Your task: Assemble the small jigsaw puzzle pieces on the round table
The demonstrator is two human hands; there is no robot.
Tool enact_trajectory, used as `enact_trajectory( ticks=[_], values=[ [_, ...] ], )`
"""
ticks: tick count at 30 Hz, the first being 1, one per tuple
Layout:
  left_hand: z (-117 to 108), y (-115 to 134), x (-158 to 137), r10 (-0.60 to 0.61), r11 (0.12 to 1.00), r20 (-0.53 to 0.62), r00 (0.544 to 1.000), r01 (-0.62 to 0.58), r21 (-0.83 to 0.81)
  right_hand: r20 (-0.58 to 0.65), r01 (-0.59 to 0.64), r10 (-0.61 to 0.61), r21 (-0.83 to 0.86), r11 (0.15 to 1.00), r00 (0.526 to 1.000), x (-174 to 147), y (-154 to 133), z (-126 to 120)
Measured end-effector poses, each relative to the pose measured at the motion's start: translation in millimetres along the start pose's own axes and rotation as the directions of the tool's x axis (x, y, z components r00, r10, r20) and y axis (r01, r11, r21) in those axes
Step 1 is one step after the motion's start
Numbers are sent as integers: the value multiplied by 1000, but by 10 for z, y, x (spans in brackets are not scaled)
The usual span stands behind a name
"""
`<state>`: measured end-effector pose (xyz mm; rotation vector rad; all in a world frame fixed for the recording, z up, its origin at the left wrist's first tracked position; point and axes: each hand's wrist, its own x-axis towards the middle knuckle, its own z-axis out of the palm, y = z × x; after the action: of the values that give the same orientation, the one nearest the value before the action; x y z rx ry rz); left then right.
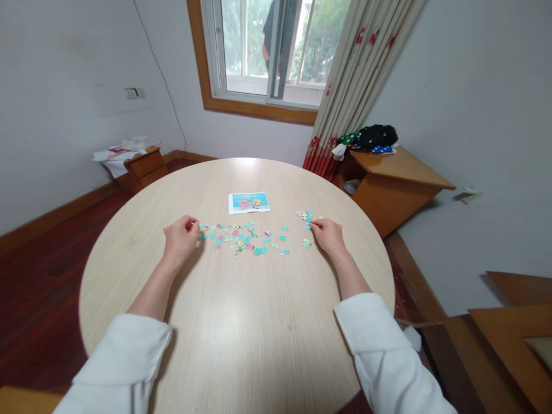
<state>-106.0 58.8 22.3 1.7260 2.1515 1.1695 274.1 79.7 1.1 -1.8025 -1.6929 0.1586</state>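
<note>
Small jigsaw puzzle pieces [248, 241], mostly teal, pink and yellow, lie scattered across the middle of the round table [241, 322]. At their left end, my left hand [181, 240] is closed, thumb and fingers drawn together beside the outermost pieces; what it holds, if anything, is hidden. My right hand [329, 234] pinches at a puzzle piece in a smaller group of pieces [306, 215] on the right. One light green piece [306, 244] lies just below those fingertips. Behind the main scatter is a reference picture [250, 202] with cartoon figures on a blue background.
A window [267, 57] and a floral curtain [353, 75] are beyond the table. At the right, a wooden cabinet [401, 172] carries dark and patterned cloth [375, 138]. A small wooden stand [146, 168] with papers or cloth stands at the left wall.
</note>
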Motion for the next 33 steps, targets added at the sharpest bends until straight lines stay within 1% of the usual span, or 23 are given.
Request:
enact_trajectory(
  ticks=[2,5,7,9,13,17,20,23,25,28,30,33],
  values=[
    [-3,2,1,-6,1000,3,1000,6,-5,-43,15,-10,124,992,999,3,-19,12],
    [4,-10,3,-2,1000,-5,1000,2,-16,-40,31,-20,305,952,999,-6,-121,83],
    [12,-21,2,4,1000,-7,1000,-4,-22,-18,48,-44,382,923,999,-25,-245,162],
    [15,-29,0,8,1000,-5,1000,-8,-28,-5,92,-98,416,905,995,-57,-399,250],
    [11,-34,1,9,1000,-6,1000,-9,-27,37,155,-184,392,907,982,-129,-678,384],
    [25,-53,10,12,1000,-3,1000,-12,-22,99,184,-228,331,925,968,-162,-767,445],
    [47,-80,19,15,1000,3,1000,-15,-11,163,204,-237,196,959,958,-162,-746,454],
    [59,-94,27,13,1000,9,1000,-13,3,200,230,-235,50,972,951,-169,-733,440],
    [58,-93,29,12,1000,14,1000,-12,8,207,248,-244,7,969,948,-183,-739,425],
    [50,-81,26,9,1000,17,1000,-9,14,203,264,-258,-1,965,945,-197,-747,406],
    [46,-75,22,4,1000,16,1000,-4,20,174,256,-253,5,967,952,-187,-728,391],
    [42,-71,17,5,1000,17,1000,-5,22,99,224,-221,-15,975,970,-136,-639,342]
  ],
)
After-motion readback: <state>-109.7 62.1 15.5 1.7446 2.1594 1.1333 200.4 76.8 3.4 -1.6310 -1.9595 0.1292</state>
